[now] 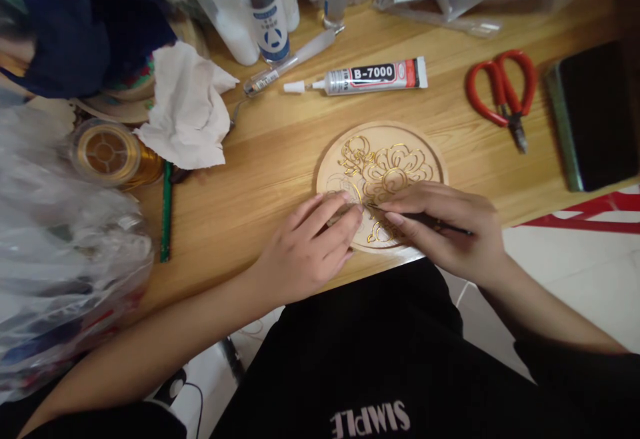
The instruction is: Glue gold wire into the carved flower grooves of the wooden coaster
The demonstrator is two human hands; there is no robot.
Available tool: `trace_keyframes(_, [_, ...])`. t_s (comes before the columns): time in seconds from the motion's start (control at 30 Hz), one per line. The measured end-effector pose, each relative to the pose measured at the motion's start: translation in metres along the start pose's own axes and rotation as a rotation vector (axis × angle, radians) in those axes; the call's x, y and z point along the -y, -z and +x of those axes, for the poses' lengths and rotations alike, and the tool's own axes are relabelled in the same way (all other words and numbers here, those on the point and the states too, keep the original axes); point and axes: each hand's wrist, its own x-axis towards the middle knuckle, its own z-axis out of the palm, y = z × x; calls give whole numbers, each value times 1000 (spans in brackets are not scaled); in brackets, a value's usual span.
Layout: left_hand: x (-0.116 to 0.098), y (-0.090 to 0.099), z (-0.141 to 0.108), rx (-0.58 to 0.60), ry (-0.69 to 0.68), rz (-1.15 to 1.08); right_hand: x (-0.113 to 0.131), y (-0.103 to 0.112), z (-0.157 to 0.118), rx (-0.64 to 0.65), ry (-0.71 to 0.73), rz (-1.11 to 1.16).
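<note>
A round wooden plate (326, 159) with a raised rim lies at the table's front edge. Gold wire (395, 149) traces flower outlines over much of its face, while pencil lines show at the left. My left hand (313, 245) rests on the plate's lower left, fingers stretched and slightly apart, fingertips beside a curved gold wire. In my right hand (450, 225) are thin dark tweezers (417, 215), pinched between thumb and fingers. Their tips touch down near the plate's middle, close to my left fingertips. Whether they grip any wire is too small to see.
Beyond the plate lie a B-7000 glue tube (375, 77) and a clear pen-like tool (300, 59). Red-handled pliers (505, 92) and a phone (595, 119) are at right. Crumpled tissue (187, 109), a gold wire spool (107, 152), a green pencil (166, 212) and bottles (265, 12) stand left.
</note>
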Motion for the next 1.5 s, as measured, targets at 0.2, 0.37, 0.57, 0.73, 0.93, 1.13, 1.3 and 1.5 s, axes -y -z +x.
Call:
trace_keyframes(0.2, [0,1,0,12,-1,11,1,-1,0,-14,-13,6])
trace_keyframes(0.37, [0,2,1,27,-8,-3,2,-2,-1,-23,-4,-8])
trace_keyframes(0.57, [0,1,0,26,-5,-17,3,-4,-2,-41,-12,-3])
trace_keyframes(0.73, [0,2,2,11,-14,39,3,-5,-2,-48,-15,13])
trace_keyframes(0.93, [0,2,3,4,-18,45,6,-8,-3,-70,-12,1])
trace_keyframes(1.13, [-1,1,3,-1,-12,42,9,-12,-7,-116,-37,-15])
trace_keyframes(1.3, [0,2,3,-7,-26,50,10,-16,-9,-141,-11,-31])
trace_keyframes(1.5, [-1,3,3,10,-32,61,12,-19,-14,-178,10,-96])
